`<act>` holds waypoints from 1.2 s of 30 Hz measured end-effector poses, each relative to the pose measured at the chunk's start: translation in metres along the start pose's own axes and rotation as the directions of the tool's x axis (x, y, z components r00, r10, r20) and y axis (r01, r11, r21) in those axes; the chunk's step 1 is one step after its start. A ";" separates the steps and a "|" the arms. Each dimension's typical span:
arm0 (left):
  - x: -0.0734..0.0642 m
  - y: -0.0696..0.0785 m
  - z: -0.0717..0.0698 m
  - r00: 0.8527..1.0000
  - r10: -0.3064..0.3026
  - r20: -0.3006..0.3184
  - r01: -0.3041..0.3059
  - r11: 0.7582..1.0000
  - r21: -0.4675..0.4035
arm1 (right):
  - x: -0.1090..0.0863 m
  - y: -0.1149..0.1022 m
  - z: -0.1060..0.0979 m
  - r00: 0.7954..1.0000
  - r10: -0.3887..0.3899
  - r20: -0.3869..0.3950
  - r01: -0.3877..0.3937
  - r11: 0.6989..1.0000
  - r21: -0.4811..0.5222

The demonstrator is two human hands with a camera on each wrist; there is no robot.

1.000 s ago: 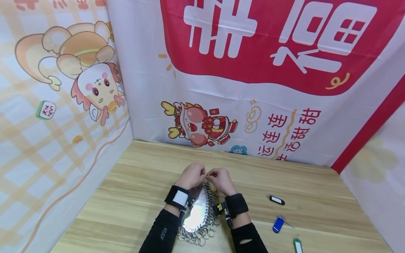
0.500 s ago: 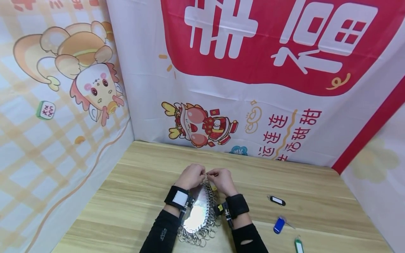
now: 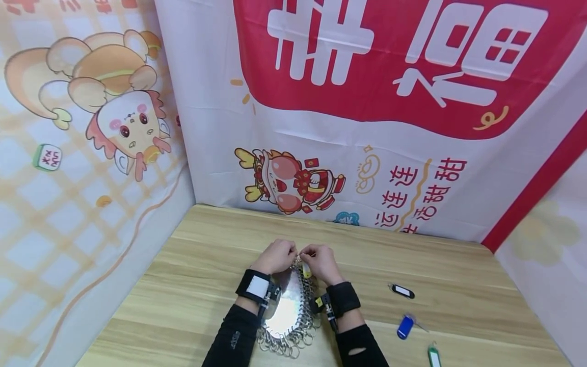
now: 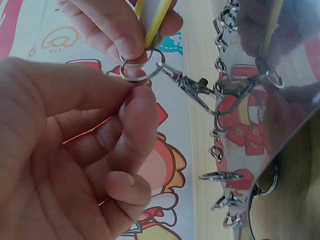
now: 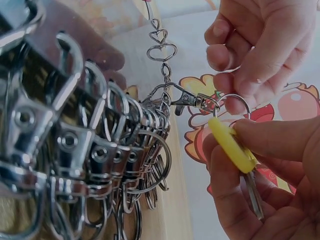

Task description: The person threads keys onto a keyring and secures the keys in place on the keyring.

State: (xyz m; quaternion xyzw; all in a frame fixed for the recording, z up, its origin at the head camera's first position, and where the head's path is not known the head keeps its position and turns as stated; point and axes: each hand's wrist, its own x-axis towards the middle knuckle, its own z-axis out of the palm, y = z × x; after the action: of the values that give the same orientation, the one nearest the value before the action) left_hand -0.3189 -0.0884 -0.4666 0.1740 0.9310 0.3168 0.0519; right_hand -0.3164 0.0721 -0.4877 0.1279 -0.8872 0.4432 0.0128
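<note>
My left hand [image 4: 85, 130] pinches a split key ring [image 4: 142, 67] between thumb and index finger. Through that ring hooks a lobster clasp [image 4: 195, 90], joined to a metal chain [image 5: 161, 52] of heart-shaped links. Opposite, my right hand [image 5: 270, 170] holds a yellow key tag [image 5: 231, 145] with a small key [image 5: 254, 195], its thumb and fingers at the tag and ring. In the head view both hands meet at the far tip of a shiny mirror-like plate [image 3: 284, 311]. Along the plate's edge hang several clasps with rings [image 3: 306, 311].
To the right on the wooden table [image 3: 197, 300] lie a black key tag [image 3: 402, 291], a blue key tag [image 3: 405, 326] and a green key tag [image 3: 433, 355]. A printed cloth wall [image 3: 211, 127] stands behind the table, another at the left.
More of the yellow key tag shows below the right fingers than before. Both hands stay almost in place at the ring.
</note>
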 end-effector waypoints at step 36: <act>0.000 0.003 0.003 0.999 -0.015 0.051 0.012 0.999 0.042 | -0.001 -0.003 -0.003 0.999 -0.036 0.001 0.036 0.999 -0.017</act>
State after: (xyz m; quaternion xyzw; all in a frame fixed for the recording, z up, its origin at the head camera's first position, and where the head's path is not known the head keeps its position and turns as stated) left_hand -0.3177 -0.0848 -0.4672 0.1768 0.9368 0.2924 0.0744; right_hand -0.3151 0.0729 -0.4832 0.1436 -0.8886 0.4351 0.0217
